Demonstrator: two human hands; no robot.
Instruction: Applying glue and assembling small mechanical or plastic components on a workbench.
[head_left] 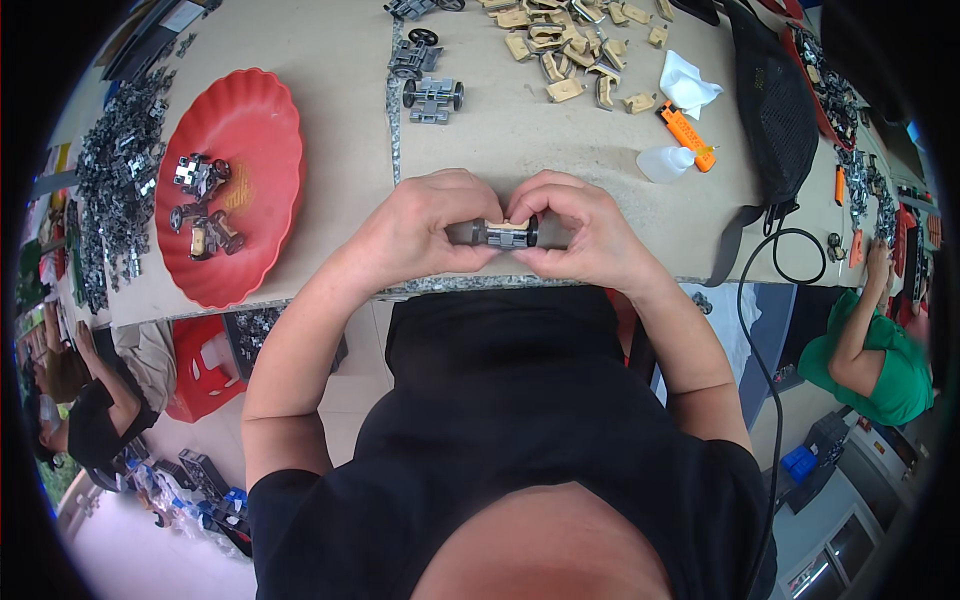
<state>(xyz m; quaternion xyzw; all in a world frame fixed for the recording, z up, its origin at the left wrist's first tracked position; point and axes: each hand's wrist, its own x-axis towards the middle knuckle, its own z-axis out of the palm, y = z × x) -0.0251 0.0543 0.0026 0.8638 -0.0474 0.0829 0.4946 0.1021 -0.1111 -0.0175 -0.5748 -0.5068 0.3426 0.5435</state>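
Near the table's front edge, both hands pinch a small toy car between them. It has a grey chassis, dark wheels at its ends and a tan part on top. My left hand is closed on the left end, thumb and fingertips pressed on it. Closed on the other end is my right hand, its index finger bent over the top. The fingers partly cover the car. Beyond my left hand stand grey wheeled chassis, and several tan body shells lie in a heap farther back.
A red scalloped tray with small assembled toy cars sits at left, beside a pile of grey parts. To the right are a clear squeeze bottle, an orange tool, white tissue, a black bag and a cable. People work at both sides.
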